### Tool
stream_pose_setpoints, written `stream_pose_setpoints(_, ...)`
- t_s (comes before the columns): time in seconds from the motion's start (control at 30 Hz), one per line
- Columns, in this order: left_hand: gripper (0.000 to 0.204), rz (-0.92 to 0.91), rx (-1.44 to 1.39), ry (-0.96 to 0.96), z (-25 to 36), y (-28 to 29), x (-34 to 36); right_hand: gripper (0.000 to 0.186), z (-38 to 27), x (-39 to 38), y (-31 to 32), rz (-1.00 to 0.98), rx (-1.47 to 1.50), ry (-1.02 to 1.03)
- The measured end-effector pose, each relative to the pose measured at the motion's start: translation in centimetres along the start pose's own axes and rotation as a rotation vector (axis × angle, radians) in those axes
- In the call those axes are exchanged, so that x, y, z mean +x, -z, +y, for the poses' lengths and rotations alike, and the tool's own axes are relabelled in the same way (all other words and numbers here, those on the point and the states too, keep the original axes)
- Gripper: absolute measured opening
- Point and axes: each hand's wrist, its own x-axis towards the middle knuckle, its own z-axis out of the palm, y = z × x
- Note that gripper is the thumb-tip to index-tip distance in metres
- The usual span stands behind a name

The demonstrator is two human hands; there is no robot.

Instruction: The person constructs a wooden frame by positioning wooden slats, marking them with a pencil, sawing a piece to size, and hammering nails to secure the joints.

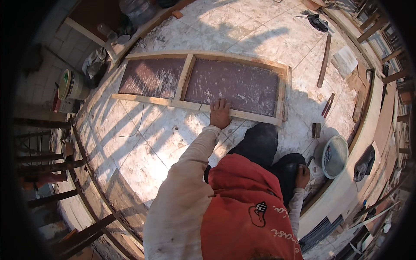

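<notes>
Wooden frame [188, 77] under left hand [220, 114], the nearer one: laid over near rail, fingers extended. Right hand [302, 176] by right knee [291, 162]; grip can't be told. Frame flat on tiled floor [216, 32], ahead, long axis left-right. Bucket [336, 157] off right.

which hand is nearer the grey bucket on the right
Right: the right hand is just left of the grey bucket; the left hand is farther off, on the wooden frame.

White script [284, 234], black lettered emblem [258, 215] on red shirt [232, 212]
</notes>
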Motion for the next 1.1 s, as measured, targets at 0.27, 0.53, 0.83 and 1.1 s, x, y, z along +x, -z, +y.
stream_pose_setpoints(0.27,0.075,0.010,0.196,0.382,-12.9,3.0,-5.5,0.028,1.0,-0.7,-0.7,0.022,0.105,-0.115)
stream_pose_setpoints(0.53,0.023,-0.211,0.365,0.252,-17.6,5.2,-1.0,0.025,1.6,-1.1,-1.1,0.020,0.160,-0.105)
stream_pose_setpoints(0.83,0.019,-0.288,0.364,-0.112,-10.1,8.1,7.1,0.027,0.2,2.6,0.0,0.014,0.132,-0.092)
stream_pose_setpoints(1.1,0.050,-0.315,-0.016,-0.120,2.6,16.1,15.3,0.031,0.6,5.4,1.4,0.058,0.110,-0.114)
